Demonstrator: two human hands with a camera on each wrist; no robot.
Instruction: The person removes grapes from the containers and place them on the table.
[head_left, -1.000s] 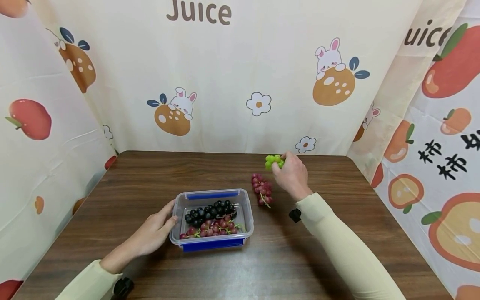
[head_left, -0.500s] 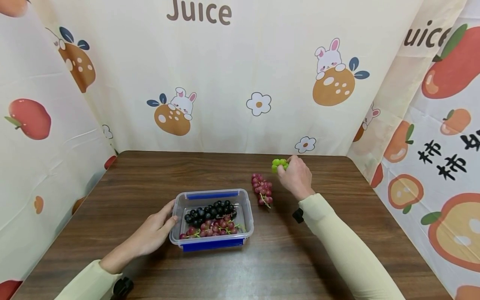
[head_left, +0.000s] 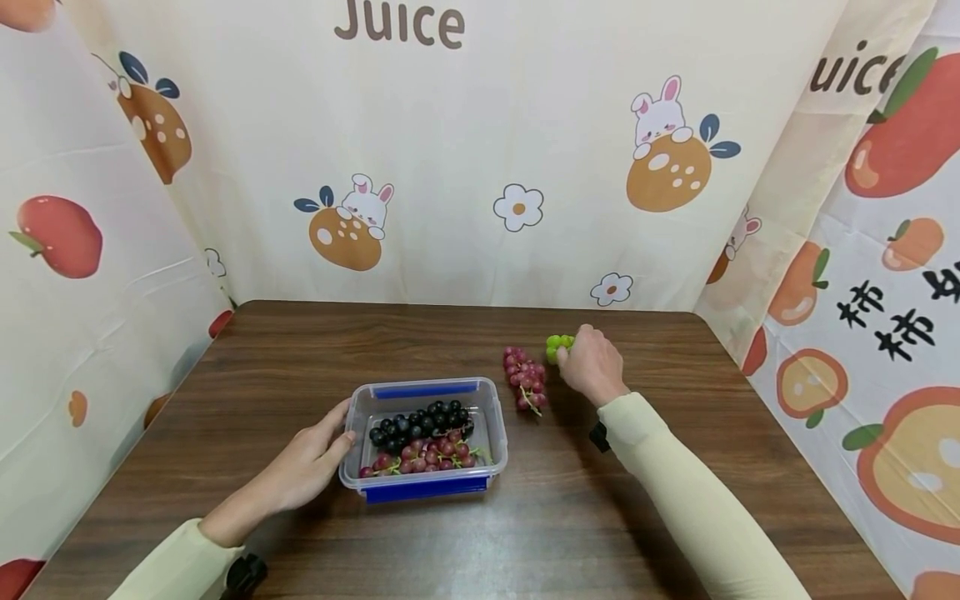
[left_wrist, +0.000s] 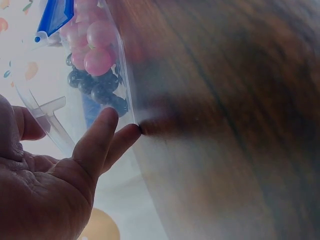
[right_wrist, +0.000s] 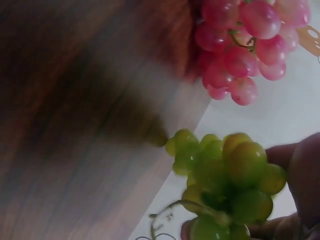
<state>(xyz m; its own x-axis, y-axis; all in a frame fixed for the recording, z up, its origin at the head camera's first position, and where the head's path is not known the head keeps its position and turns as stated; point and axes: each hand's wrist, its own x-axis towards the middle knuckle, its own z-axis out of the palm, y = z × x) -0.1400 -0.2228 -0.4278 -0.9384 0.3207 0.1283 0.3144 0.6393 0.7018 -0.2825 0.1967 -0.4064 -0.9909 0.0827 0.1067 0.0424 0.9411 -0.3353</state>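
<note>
My left hand (head_left: 315, 460) lies along the left end of a clear plastic container (head_left: 491, 454) with blue clips, its fairly straight fingers touching the wall and its thumb near the rim. Inside are a bunch of black grapes (head_left: 420, 423) and a bunch of red grapes (head_left: 431, 456) in front of it. At the back right, my right hand (head_left: 592, 365) grips a bunch of green grapes (right_wrist: 225, 177), low over the table and partly hidden by the hand in the head view. Just left of it lies another bunch of red grapes (head_left: 525, 377), its stem towards me.
The brown wooden table (head_left: 360, 333) meets a printed fabric backdrop (head_left: 450, 250) at its far edge. More printed fabric (head_left: 847, 333) hangs along the right side, with a similar sheet on the left.
My right hand has moved slightly right, then down towards me with the green grapes, ending beside the loose red bunch. My left hand and the container have stayed put.
</note>
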